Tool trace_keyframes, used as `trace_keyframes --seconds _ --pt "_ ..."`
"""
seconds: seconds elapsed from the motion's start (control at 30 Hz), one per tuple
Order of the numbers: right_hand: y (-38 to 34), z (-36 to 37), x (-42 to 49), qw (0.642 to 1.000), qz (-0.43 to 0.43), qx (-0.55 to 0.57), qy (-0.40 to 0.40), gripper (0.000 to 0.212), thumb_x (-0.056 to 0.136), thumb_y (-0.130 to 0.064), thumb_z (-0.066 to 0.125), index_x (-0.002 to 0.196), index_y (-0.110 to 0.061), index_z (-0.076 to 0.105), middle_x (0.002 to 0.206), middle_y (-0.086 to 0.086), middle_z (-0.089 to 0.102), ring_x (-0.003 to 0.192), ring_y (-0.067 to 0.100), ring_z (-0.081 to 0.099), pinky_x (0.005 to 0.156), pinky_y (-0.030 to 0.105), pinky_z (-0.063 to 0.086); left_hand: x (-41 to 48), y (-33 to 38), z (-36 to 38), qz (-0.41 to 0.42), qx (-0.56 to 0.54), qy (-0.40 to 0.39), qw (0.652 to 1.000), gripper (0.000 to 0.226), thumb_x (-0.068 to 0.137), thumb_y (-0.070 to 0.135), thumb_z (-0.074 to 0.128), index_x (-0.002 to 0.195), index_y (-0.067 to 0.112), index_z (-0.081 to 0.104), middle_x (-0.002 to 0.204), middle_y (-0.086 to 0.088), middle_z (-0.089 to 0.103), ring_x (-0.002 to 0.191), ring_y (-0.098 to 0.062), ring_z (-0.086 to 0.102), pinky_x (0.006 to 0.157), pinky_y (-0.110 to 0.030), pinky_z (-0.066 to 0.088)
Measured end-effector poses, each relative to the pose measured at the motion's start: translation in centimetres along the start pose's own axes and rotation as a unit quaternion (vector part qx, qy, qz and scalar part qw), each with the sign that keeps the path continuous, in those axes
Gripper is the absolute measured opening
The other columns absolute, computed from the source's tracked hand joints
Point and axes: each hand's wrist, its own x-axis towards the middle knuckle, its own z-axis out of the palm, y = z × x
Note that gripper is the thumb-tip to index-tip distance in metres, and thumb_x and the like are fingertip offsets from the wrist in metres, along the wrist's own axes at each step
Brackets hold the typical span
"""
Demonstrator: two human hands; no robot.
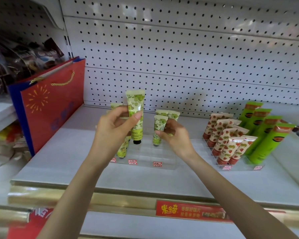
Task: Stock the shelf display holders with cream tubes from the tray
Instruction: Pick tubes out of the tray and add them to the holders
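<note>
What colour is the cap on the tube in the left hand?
Black, on the cap of the raised tube; head view.

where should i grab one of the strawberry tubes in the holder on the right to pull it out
Pinch the flat crimped top end of a front strawberry tube, coming from above and in front. The tubes lean back, cap down in the clear holder, packed close together, so only the top ends stand free; the bodies are hemmed in by their neighbours. A thumb and finger across the flat seam would probably hold best.
</note>
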Motion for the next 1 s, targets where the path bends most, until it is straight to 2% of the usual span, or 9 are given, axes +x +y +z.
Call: trace_keyframes --seconds 0.17,0.33,0.43,0.57,0.63,0.7,0.8,0.9,1.0 --pt "-0.2 -0.1 0.0 1.0 0.001 0.001 0.002 0.029 0.08 -0.013 0.072 0.107 -0.008 0.06 0.097 -0.002 0.066 0.086 0.009 0.063 0.077 0.012 0.049 -0.2 0.2 -0.2 0.0 0.001 -0.002 1.0 0.005 0.082 0.027 0.065 0.086 0.025 0.066 0.076 0.014 0.067 0.066 0.0 0.063 0.057 -0.014 0.048" --pt "-0.7 -0.2 -0.1 1.0 -0.003 -0.005 0.007 0.027 0.08 -0.014 0.072 0.105 -0.011 0.061 0.095 -0.005 0.066 0.088 0.013 0.063 0.079 0.021 0.052 -0.4 0.2 -0.5 -0.001 0.005 -0.006 1.0 0.003 0.081 0.029 0.065 0.082 0.027 0.066 0.077 0.012 0.068 0.067 -0.005 0.062 0.061 -0.022 0.051" --pt "-1.2 -0.6 -0.3 1.0 -0.003 -0.001 0.011 0.024 0.08 -0.014 0.073 0.1 -0.015 0.06 0.091 -0.009 0.066 0.087 0.011 0.063 0.078 0.026 0.054 -0.6 0.3 -0.4 0.007 -0.002 -0.008 1.0 0.005 0.084 0.023 0.064 0.079 0.026 0.064 0.071 0.016 0.066 0.063 0.001 0.061 0.058 -0.016 0.05" --pt "-2.3 -1.9 -1.1 0.999 -0.026 0.009 0.03 0.023 0.081 -0.015 0.072 0.101 -0.013 0.062 0.096 -0.006 0.066 0.094 0.01 0.063 0.072 0.011 0.05 -0.8 0.4 -0.1 0.009 -0.014 -0.016 1.0 0.003 0.081 0.022 0.065 0.083 0.024 0.065 0.074 0.014 0.067 0.063 0.002 0.061 0.056 -0.013 0.048" --pt "-3.2 -2.9 -1.6 0.998 -0.041 0.011 0.043 0.018 0.085 -0.015 0.067 0.102 -0.012 0.063 0.098 -0.006 0.065 0.097 0.009 0.061 0.072 0.008 0.048 -1.0 0.2 0.4 0.006 -0.017 -0.023 1.0 0.018 0.076 0.025 0.067 0.094 0.021 0.065 0.085 0.006 0.068 0.067 -0.001 0.063 0.056 -0.013 0.048" --pt "-4.4 -3.8 -2.1 0.997 -0.054 0.027 0.045 0.012 0.089 -0.015 0.062 0.1 -0.016 0.064 0.097 -0.008 0.066 0.097 0.009 0.062 0.084 0.019 0.051 -1.1 -0.1 1.0 -0.001 -0.017 -0.026 1.0 0.032 0.068 0.032 0.069 0.096 0.02 0.061 0.09 0.0 0.067 0.071 -0.002 0.063 0.057 -0.013 0.048" --pt "-6.9 -5.0 -3.3 0.994 -0.08 0.076 0.018 0.01 0.092 -0.016 0.056 0.094 -0.019 0.065 0.093 -0.004 0.068 0.092 0.014 0.065 0.088 0.037 0.054 -1.3 -0.3 2.2 0.001 -0.006 -0.049 0.999 0.03 0.062 0.035 0.071 0.085 0.019 0.059 0.086 0.002 0.068 0.076 -0.005 0.064 0.063 -0.015 0.05" --pt "-9.0 -5.9 -4.4 0.985 -0.088 0.143 -0.045 0.011 0.088 -0.013 0.056 0.095 -0.009 0.063 0.089 0.0 0.067 0.085 0.01 0.066 0.081 0.03 0.056 -1.4 -0.8 3.5 0.009 0.001 -0.084 0.996 0.027 0.064 0.032 0.071 0.084 0.017 0.061 0.085 0.003 0.07 0.079 -0.007 0.066 0.07 -0.018 0.051" --pt "-9.6 -6.7 -4.7 0.982 -0.076 0.153 -0.075 0.013 0.084 -0.006 0.061 0.096 -0.01 0.062 0.092 0.001 0.067 0.083 0.011 0.066 0.078 0.028 0.056 -1.5 -1.3 4.6 0.02 0.001 -0.11 0.994 0.028 0.065 0.035 0.071 0.087 0.019 0.063 0.089 0.003 0.071 0.084 -0.013 0.067 0.078 -0.028 0.053"
